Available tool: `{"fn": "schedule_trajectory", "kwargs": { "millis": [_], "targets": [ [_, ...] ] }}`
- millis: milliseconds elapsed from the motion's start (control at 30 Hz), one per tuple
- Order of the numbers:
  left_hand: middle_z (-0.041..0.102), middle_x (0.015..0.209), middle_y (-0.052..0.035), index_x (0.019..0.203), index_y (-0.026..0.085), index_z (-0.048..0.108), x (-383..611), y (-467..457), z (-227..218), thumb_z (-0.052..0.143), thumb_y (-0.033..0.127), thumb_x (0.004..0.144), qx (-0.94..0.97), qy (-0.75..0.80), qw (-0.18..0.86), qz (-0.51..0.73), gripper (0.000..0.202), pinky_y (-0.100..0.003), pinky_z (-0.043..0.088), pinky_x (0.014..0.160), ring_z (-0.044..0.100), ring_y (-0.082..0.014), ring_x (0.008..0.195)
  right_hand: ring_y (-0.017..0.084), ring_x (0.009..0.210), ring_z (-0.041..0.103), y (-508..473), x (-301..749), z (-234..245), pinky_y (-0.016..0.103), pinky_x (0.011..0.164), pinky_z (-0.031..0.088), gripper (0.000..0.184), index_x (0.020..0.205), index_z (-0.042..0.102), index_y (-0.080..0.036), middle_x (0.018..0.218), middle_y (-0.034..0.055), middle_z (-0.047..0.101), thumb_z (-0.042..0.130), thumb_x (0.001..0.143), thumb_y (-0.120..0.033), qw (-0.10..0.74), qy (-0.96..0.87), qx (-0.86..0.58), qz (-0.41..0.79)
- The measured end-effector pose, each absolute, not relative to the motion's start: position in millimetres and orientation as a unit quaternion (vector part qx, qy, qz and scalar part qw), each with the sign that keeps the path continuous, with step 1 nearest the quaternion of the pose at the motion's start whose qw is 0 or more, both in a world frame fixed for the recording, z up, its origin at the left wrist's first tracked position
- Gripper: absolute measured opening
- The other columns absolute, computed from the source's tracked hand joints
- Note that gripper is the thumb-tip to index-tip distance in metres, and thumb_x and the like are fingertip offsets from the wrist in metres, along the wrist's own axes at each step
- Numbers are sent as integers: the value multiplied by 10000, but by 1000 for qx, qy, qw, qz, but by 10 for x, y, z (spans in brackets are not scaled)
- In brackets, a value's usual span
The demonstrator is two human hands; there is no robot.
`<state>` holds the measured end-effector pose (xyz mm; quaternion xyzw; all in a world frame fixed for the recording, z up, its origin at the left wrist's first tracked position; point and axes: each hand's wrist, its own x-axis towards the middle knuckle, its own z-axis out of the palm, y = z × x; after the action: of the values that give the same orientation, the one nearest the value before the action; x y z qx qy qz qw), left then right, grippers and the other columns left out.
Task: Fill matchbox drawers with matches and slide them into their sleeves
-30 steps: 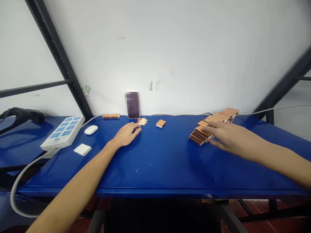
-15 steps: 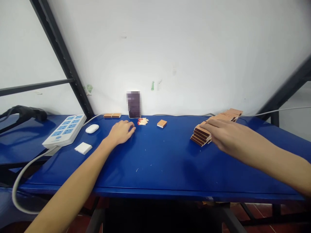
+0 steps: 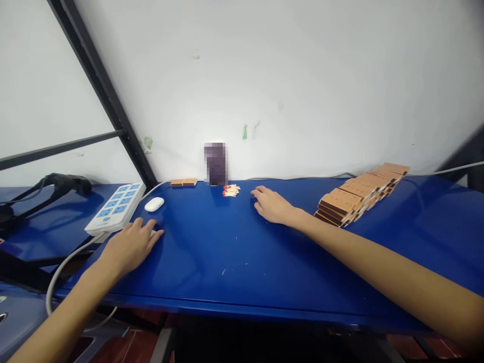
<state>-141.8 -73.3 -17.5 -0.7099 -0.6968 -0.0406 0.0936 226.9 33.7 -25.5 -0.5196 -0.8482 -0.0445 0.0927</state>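
Note:
My left hand (image 3: 130,244) rests low over the blue table, its fingers and thumb bent around a small flat white box (image 3: 153,233), of which only a sliver shows. Further right, my right hand (image 3: 274,205) has its fingers curled down at the place where a single matchbox lay; that box is hidden by the hand. A small heap of red-tipped matches (image 3: 231,190) lies left of my right fingertips, apart from them. Behind my right forearm, a stepped stack of matchboxes (image 3: 363,190) leans in slanting rows.
Two matchboxes (image 3: 183,182) sit by the wall near a pixelated upright phone-like slab (image 3: 217,164). A white earbud case (image 3: 154,204) and a power strip (image 3: 116,207) with a thick cable are at left. Black straps (image 3: 64,184) lie beyond. Dark shelf posts (image 3: 113,101) frame the table (image 3: 212,252).
My right hand has left the matchbox stack and moved left to the single matchbox's place. My left hand has drawn back leftward, onto the small white box. The view has shifted slightly.

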Motion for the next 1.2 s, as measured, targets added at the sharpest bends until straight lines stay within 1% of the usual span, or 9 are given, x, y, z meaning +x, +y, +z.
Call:
{"fn": "schedule_trajectory", "kwargs": {
  "millis": [67, 200, 300, 400, 467, 667, 933, 1100, 1200],
  "targets": [
    [612, 1055, -153, 1160, 152, 636, -1329, -700, -160, 325, 494, 927, -747, -659, 75, -51, 518, -511, 441, 935, 612, -320, 955, 280, 1143, 543, 399, 2189, -264, 378, 927, 418, 343, 1178, 592, -104, 1243, 180, 570, 373, 928, -189, 82, -842, -530, -49],
    [627, 1124, -65, 1145, 231, 633, -849, -491, 38, 323, 503, 968, -825, -537, -86, -153, 449, -401, 456, 965, 587, -227, 1045, 329, 1144, 518, 440, 2040, -264, 483, 937, 378, 380, 1230, 572, -126, 1228, 177, 588, 373, 933, -255, 102, -828, -541, -109],
    [654, 1064, -42, 1039, 209, 635, -382, -232, 131, 495, 495, 907, -841, -441, -212, -232, 344, -329, 502, 845, 626, -182, 932, 331, 1227, 468, 525, 1940, -255, 495, 977, 350, 404, 1279, 540, -127, 1302, 184, 549, 378, 933, -259, 128, -844, -511, -106],
    [670, 859, -22, 973, 178, 596, -3, 8, 94, 670, 453, 793, -820, -379, -345, -256, 337, -290, 510, 722, 652, -167, 786, 304, 1246, 472, 695, 1856, -231, 447, 990, 362, 411, 1302, 517, -123, 1335, 177, 537, 371, 944, -263, 127, -865, -484, -41],
    [669, 842, -28, 891, 170, 607, 127, 113, 15, 749, 449, 713, -833, -357, -330, -265, 360, -299, 501, 739, 640, -171, 778, 281, 1229, 499, 845, 1815, -204, 404, 988, 372, 410, 1309, 514, -124, 1347, 173, 540, 355, 960, -266, 127, -868, -479, 3],
    [682, 906, -24, 879, 180, 650, -34, 195, -222, 698, 509, 752, -820, -413, -270, -288, 355, -294, 479, 770, 608, -160, 804, 241, 1155, 576, 1233, 1743, -154, 304, 924, 409, 401, 1228, 615, -138, 1278, 130, 629, 321, 967, -215, 124, -864, -485, 57],
    [683, 1049, -54, 1076, 216, 653, -61, 99, -214, 758, 533, 676, -871, -408, -154, -227, 521, -370, 425, 910, 585, -233, 964, 219, 988, 644, 1175, 1728, -264, 274, 833, 417, 408, 1043, 700, -143, 1080, 118, 716, 310, 976, -241, 138, -863, -482, 66],
    [694, 939, -43, 1056, 180, 662, -68, 110, -211, 533, 440, 882, -849, -403, -205, -274, 338, -295, 447, 798, 606, -180, 856, 218, 1113, 603, 1172, 1708, -265, 268, 892, 406, 398, 1185, 651, -158, 1233, 103, 663, 320, 976, -229, 160, -863, -475, 61],
    [703, 855, -23, 977, 170, 677, -120, 160, -234, 461, 324, 891, -829, -420, -217, -299, 280, -269, 437, 704, 606, -162, 766, 219, 1107, 610, 1156, 1683, -280, 266, 882, 413, 389, 1177, 658, -173, 1224, 87, 670, 328, 984, -243, 160, -867, -467, 65]
  ]
}}
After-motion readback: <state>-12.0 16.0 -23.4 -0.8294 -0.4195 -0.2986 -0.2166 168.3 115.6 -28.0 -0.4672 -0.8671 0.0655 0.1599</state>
